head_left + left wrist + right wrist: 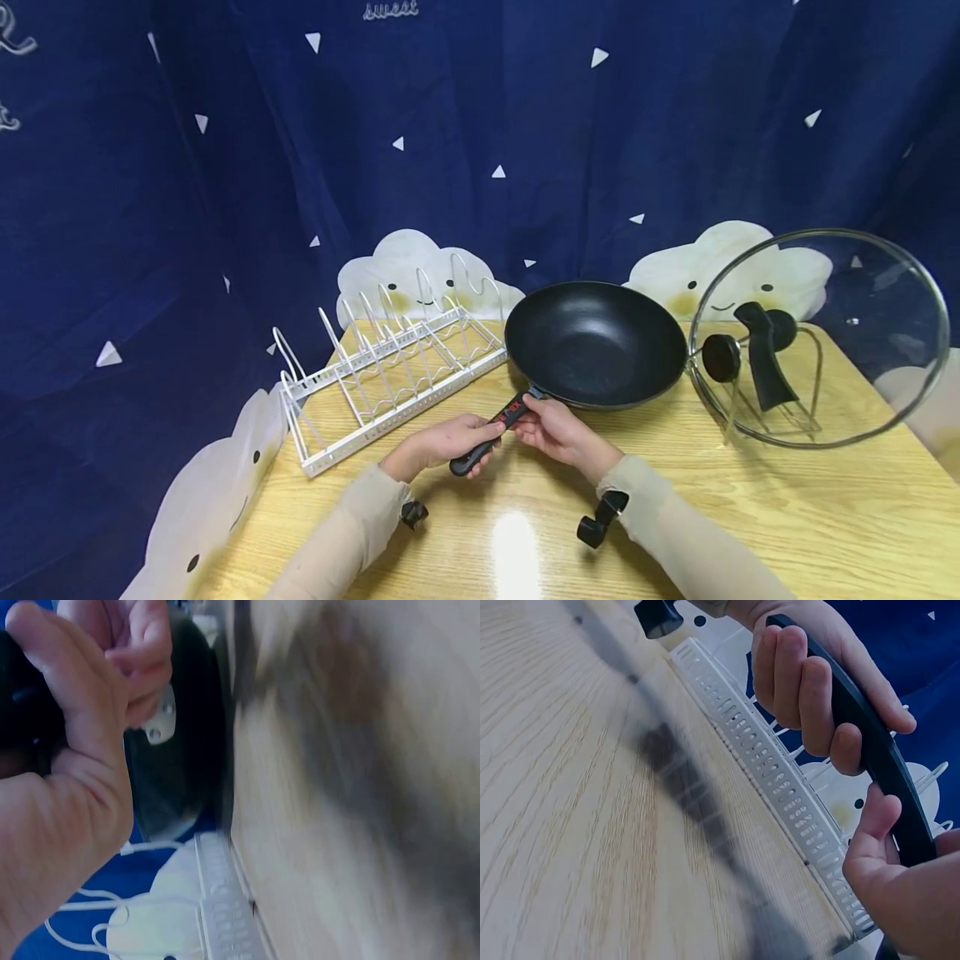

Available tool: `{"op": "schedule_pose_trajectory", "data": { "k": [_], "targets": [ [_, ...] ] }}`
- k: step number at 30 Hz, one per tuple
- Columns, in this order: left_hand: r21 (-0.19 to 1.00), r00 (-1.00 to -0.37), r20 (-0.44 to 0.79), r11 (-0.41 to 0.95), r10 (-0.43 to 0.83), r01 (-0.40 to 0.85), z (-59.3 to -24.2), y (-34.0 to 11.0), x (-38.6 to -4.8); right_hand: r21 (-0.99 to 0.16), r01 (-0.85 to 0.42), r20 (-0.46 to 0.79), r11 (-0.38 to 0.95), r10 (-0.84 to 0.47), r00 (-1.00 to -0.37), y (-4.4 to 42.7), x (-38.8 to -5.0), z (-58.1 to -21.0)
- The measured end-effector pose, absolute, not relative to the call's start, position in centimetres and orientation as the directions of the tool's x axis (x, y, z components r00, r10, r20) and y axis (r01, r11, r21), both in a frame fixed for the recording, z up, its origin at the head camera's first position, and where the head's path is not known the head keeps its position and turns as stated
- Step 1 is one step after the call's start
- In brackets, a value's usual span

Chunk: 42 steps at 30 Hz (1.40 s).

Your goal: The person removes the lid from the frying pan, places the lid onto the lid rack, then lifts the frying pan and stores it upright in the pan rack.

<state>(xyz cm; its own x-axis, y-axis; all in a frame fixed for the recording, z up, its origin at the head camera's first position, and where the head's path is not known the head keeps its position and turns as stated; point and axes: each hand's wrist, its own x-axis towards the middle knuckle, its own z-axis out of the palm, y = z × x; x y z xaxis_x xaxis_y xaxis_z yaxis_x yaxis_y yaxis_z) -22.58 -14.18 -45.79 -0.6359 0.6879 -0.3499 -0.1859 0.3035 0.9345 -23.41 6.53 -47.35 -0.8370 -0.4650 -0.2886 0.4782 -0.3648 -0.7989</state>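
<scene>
A black wok [596, 342] with a long black handle [480, 448] is in the middle of the head view, its inside facing me. My left hand [453, 440] grips the handle near its free end, fingers curled round it, as the right wrist view also shows [810, 682]. Closer to the pan, my right hand [557, 429] pinches the same handle between thumb and fingers. In the left wrist view the wok's dark side [180, 742] and a riveted metal bracket [161, 720] show beyond the fingers.
Left of the wok stands a white wire rack [405, 404] with several upright loops. To the right, a glass lid [892, 333] with a black handle leans upright in a wire stand [819, 375]. A blue curtain [465, 100] hangs behind the wooden table [675, 492].
</scene>
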Motion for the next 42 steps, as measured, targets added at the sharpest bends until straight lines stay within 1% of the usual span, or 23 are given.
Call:
{"op": "schedule_pose_trajectory", "data": {
  "k": [6,13,19,27,33,42],
  "targets": [
    [0.945,-0.667,-0.319,0.28,0.673,-0.17,-45.6,-12.9,-21.6,-0.818,0.463,-0.285,-0.341,-0.459,-0.842,7.3,-23.2,-47.3],
    [0.949,-0.67,-0.316,0.221,0.671,-0.227,-45.7,-11.8,-21.0,-0.829,0.45,-0.275,-0.332,-0.46,-0.844,8.2,-23.2,-47.0],
    [0.954,-0.695,-0.301,0.201,0.653,-0.224,-46.0,-10.7,-20.5,-0.828,0.455,-0.282,-0.328,-0.458,-0.843,8.7,-23.2,-46.9],
    [0.949,-0.725,-0.313,0.18,0.613,-0.258,-46.0,-9.0,-19.6,-0.827,0.466,-0.298,-0.315,-0.457,-0.838,9.7,-23.0,-47.1],
    [0.949,-0.749,-0.314,0.174,0.584,-0.262,-45.8,-7.7,-18.8,-0.849,0.453,-0.307,-0.272,-0.445,-0.841,10.5,-23.0,-47.1],
    [0.956,-0.769,-0.283,0.105,0.572,-0.274,-46.0,-6.2,-17.9,-0.876,0.43,-0.294,-0.217,-0.466,-0.835,11.6,-22.8,-47.4]
  ]
}}
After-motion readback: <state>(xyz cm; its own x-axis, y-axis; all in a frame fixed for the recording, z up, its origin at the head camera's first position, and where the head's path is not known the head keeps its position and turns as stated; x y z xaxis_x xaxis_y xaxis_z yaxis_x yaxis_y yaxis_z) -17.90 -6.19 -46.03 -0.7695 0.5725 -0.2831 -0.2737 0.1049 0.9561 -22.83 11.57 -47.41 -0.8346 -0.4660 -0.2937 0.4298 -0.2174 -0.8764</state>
